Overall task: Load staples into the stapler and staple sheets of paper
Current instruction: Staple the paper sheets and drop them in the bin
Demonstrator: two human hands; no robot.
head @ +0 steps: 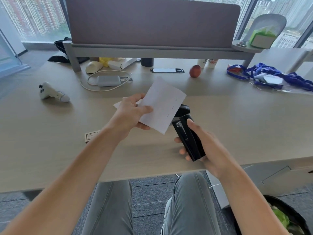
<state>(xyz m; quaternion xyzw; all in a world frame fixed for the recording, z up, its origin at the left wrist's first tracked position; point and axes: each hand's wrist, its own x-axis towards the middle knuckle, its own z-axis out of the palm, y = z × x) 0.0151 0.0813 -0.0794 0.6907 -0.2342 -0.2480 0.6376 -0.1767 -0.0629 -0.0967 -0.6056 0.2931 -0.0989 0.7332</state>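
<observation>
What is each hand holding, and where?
Left hand pinches the paper at its left edge; right hand grips the stapler around its rear body.

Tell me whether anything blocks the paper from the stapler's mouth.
Nothing visible does. The left hand holds the paper with its right edge right at the head of the black stapler, gripped in the right hand.
</observation>
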